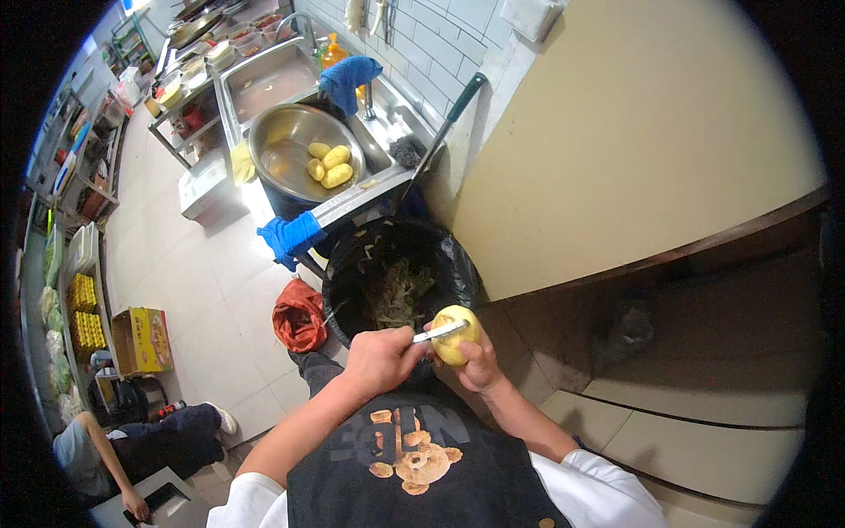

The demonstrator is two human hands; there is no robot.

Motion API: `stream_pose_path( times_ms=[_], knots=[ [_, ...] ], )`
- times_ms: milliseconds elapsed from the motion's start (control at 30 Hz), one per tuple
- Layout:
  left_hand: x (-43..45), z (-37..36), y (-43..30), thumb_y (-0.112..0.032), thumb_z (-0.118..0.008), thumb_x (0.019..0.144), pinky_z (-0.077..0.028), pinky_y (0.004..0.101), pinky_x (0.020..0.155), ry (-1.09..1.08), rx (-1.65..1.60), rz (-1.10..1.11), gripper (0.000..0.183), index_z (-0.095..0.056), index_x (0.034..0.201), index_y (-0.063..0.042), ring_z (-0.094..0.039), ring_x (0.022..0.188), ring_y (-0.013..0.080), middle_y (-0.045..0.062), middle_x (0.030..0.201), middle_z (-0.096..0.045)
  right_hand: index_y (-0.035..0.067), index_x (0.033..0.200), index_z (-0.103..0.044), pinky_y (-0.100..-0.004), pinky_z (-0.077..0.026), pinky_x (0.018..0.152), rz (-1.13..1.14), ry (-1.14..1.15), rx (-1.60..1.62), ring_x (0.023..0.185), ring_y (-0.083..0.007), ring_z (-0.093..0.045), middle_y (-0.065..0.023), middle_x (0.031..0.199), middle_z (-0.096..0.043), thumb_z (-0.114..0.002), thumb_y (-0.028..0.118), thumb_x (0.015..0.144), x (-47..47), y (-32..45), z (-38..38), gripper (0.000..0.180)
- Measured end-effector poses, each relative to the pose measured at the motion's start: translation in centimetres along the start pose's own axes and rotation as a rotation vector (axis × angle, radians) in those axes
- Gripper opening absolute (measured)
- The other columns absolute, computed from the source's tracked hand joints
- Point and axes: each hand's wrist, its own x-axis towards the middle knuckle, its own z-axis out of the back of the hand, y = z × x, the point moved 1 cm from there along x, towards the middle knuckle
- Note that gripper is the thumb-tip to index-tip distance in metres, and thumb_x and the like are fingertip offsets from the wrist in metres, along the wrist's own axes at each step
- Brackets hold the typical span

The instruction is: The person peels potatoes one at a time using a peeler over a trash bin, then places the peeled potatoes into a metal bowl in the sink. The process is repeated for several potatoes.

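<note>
Over the near side of a black-lined waste bin (465, 264), my left hand (383, 360) is closed on a metal peeler (439, 330). The peeler's head lies against a mostly peeled potato (455, 356), which my right hand (482, 363) grips from the right and below. Scraps and peelings (399, 290) lie inside the bin. Several peeled potatoes (337, 156) rest in a large steel bowl (274, 155) at the sink, beyond the bin.
A red bag (298, 317) stands on the floor left of the bin. Blue cloths (290, 236) hang at the sink (337, 210), and a long green-handled tool (439, 135) leans beside it. A yellow carton (152, 340) is farther left. Another person (158, 442) is at lower left.
</note>
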Motion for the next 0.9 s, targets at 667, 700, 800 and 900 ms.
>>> stream_pose_path(
  times_ms=[667,700,800,900],
  knots=[
    [0.4,0.9,0.9,-0.032,-0.070,0.099,-0.051,0.0518,0.060,-0.008,0.002,0.124,0.035,-0.063,0.079,-0.004,-0.067,0.068,0.0459,0.024,0.071,-0.064,0.009,0.149,-0.038,-0.0425,-0.062,0.088,0.083,-0.005,-0.089,0.106,-0.0292,-0.070,-0.0152,0.124,-0.062,-0.076,0.025,0.086,0.1,0.7,-1.6,0.076],
    [0.1,0.5,0.3,-0.029,-0.072,0.098,-0.050,0.0504,0.057,0.031,-0.033,0.033,0.033,-0.061,0.079,-0.004,-0.065,0.067,0.0459,0.024,0.070,-0.062,0.009,0.149,-0.038,-0.0429,-0.062,0.088,0.093,-0.024,-0.104,0.107,-0.0293,-0.070,-0.0153,0.125,-0.062,-0.077,0.026,0.085,0.6,0.3,-1.1,0.077],
    [0.4,0.3,-0.3,-0.033,-0.070,0.099,-0.052,0.0531,0.059,0.018,0.072,0.130,0.037,-0.062,0.076,-0.005,-0.067,0.069,0.0457,0.022,0.071,-0.065,0.008,0.148,-0.037,-0.0446,-0.062,0.090,0.098,0.019,-0.156,0.105,-0.0294,-0.071,-0.0154,0.124,-0.062,-0.078,0.028,0.086,0.6,0.0,-0.5,0.077],
    [1.8,0.4,3.1,-0.041,-0.064,0.100,-0.055,0.0557,0.064,0.107,0.224,0.292,0.043,-0.065,0.079,-0.004,-0.069,0.075,0.0456,0.024,0.076,-0.069,0.008,0.148,-0.037,-0.0463,-0.063,0.090,0.068,0.102,-0.133,0.104,-0.0313,-0.072,-0.0159,0.122,-0.063,-0.077,0.028,0.087,-0.3,1.6,-2.6,0.076]
  ],
)
